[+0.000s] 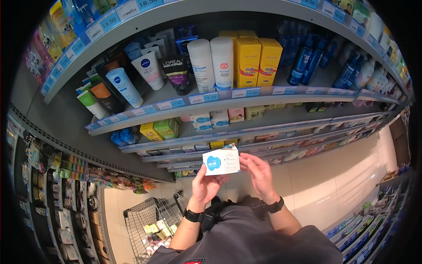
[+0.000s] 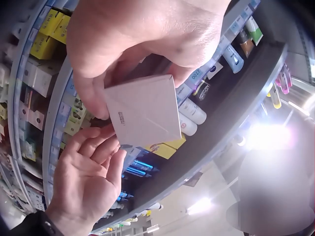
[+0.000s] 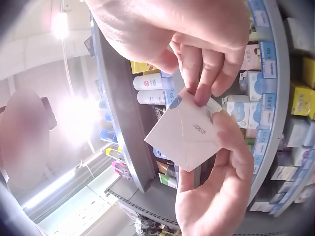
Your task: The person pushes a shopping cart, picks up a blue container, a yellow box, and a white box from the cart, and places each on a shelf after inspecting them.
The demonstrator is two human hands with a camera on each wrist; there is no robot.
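Observation:
A small white box (image 1: 226,169) with a blue cloud-shaped print is held up before the shelves. My left hand (image 1: 206,188) grips it from the left and below, thumb along the near side. In the left wrist view, a plain white end of the box (image 2: 145,110) with a small line of print faces the camera. My right hand (image 1: 262,177) is at the box's right edge with its fingers extended. In the right wrist view, the fingertips of this hand (image 3: 197,34) touch a corner of the box, the thumb standing apart from it.
The upper shelf (image 1: 259,93) carries tubes, two white bottles (image 1: 222,64), yellow boxes (image 1: 246,61) and blue bottles (image 1: 303,59). Similar white-and-blue boxes (image 1: 202,121) stand one shelf lower. A wire shopping cart (image 1: 138,211) with several goods is at the lower left.

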